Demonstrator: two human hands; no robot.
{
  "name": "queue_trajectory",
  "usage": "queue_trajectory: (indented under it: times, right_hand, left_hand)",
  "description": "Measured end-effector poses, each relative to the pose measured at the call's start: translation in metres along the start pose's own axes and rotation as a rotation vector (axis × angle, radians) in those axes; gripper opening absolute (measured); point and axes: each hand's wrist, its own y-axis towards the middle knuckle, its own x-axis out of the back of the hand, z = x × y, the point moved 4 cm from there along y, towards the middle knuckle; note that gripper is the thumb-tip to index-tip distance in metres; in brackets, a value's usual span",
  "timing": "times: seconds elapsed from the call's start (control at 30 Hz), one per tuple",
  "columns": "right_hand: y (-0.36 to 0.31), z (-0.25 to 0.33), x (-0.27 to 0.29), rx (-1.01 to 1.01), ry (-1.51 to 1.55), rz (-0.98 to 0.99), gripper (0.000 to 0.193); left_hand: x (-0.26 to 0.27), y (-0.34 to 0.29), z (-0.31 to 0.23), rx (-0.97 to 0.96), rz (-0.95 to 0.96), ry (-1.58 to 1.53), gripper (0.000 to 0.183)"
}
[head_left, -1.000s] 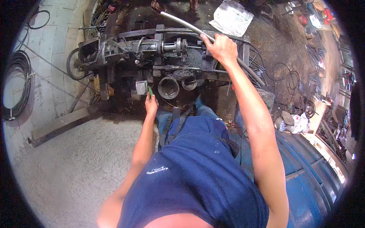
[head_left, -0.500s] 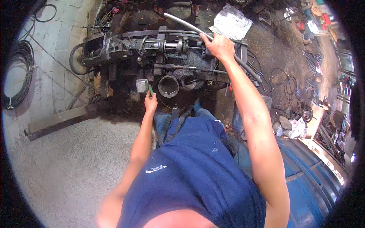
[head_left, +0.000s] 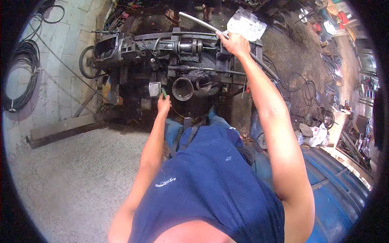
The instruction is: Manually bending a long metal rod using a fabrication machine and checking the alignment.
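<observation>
The fingers of the right hand [head_left: 237,44] are covering a stretch of the long silver metal rod [head_left: 198,22]. The fingers of the left hand [head_left: 163,104] are hiding the lower end of a short green handle [head_left: 164,92]. A navy blue shirt [head_left: 206,170] is blocking most of the faded blue jeans [head_left: 221,120]; its small white lettering is blurring. The top edge is cutting off another person above the bare feet [head_left: 172,15]. The dark round rim is trimming a ribbed blue drum [head_left: 332,202]. Thin dark metal scraps [head_left: 351,143] at far right are appearing too small to tell apart.
</observation>
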Motion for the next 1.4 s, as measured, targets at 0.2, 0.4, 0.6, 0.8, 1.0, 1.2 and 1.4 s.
queue_trajectory:
  times: [0.2,0.4,0.6,0.8,1.0,1.2,1.4]
  right_hand:
    - [-0.001,0.002,0.001,-0.008,-0.015,0.022,0.081]
    - [-0.001,0.011,0.002,-0.015,-0.018,0.046,0.080]
    - [0.002,-0.004,-0.004,-0.002,-0.016,0.011,0.079]
    - [0.003,0.003,-0.003,0.014,-0.025,0.009,0.078]
    - [0.001,0.008,0.000,0.043,-0.036,-0.010,0.079]
    - [0.004,0.006,-0.002,0.047,-0.033,-0.024,0.080]
    - [0.002,0.003,-0.002,0.051,-0.016,-0.030,0.080]
  left_hand:
    - [0.000,-0.004,-0.004,-0.003,-0.014,0.015,0.058]
    - [0.006,0.015,0.018,-0.164,-0.117,0.253,0.058]
    - [0.001,-0.011,-0.020,-0.183,-0.123,0.414,0.057]
    - [0.006,-0.014,-0.015,-0.210,-0.134,0.424,0.057]
    - [0.004,-0.016,-0.013,-0.200,-0.131,0.387,0.056]
    - [0.004,-0.011,-0.008,-0.236,-0.153,0.369,0.056]
    - [0.002,-0.018,-0.012,-0.251,-0.160,0.338,0.054]
